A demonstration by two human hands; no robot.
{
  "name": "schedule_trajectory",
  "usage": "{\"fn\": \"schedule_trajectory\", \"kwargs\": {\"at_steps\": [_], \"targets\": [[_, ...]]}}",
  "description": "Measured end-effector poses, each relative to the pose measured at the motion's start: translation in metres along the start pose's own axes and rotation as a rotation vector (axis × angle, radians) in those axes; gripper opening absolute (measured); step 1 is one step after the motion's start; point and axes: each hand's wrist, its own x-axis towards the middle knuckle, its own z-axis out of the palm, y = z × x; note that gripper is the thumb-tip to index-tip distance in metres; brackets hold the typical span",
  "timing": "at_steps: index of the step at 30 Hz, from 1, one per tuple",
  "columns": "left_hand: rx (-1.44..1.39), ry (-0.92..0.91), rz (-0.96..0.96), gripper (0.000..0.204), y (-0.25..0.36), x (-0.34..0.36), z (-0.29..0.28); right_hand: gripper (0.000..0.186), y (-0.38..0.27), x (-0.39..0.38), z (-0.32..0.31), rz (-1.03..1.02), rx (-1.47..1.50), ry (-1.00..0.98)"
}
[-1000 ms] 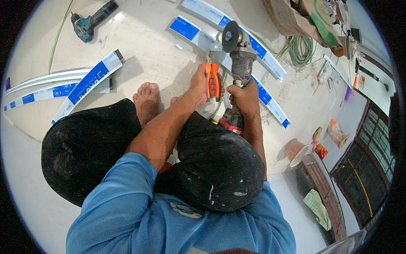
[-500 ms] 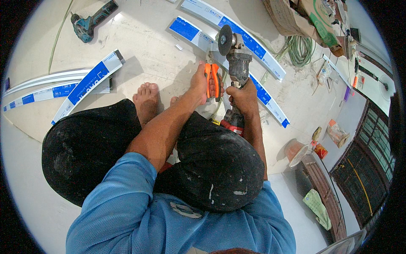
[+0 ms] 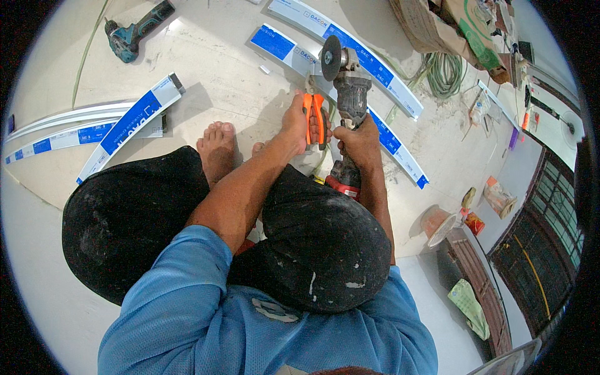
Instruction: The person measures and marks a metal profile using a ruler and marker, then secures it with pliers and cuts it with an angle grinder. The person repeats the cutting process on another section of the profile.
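Observation:
My left hand [image 3: 295, 122] is closed around a pair of pliers [image 3: 314, 119] with orange and black handles, its metal jaws pointing away from me. Just right of it, my right hand [image 3: 361, 145] grips the body of an angle grinder [image 3: 353, 94]. The grinder's dark round disc [image 3: 332, 57] is at the far end, apart from the pliers' jaws. Its red rear part [image 3: 342, 187] lies by my right knee. Beyond both tools, blue-and-white wrapped strips [image 3: 275, 42] lie on the floor.
A teal cordless drill [image 3: 129, 41] lies at the far left. More wrapped strips [image 3: 128, 128] rest left of my foot [image 3: 217, 147]. At the far right are a coiled green hose or cable [image 3: 442, 75] and cardboard [image 3: 431, 28]. A bucket [image 3: 437, 224] stands to the right.
Almost nothing differs. The grinder's head has shifted very slightly to the left; both hands keep their holds.

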Motion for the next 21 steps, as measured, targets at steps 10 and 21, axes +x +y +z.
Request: {"fn": "schedule_trajectory", "kwargs": {"at_steps": [10, 21], "targets": [[0.022, -0.009, -0.008, 0.090, -0.002, 0.004, -0.004, 0.049, -0.002, -0.002, 0.002, 0.018, 0.007, 0.037], [-0.003, 0.056, 0.036, 0.084, 0.000, -0.004, 0.007, 0.048, -0.008, -0.003, 0.004, 0.008, 0.047, -0.010]]}}
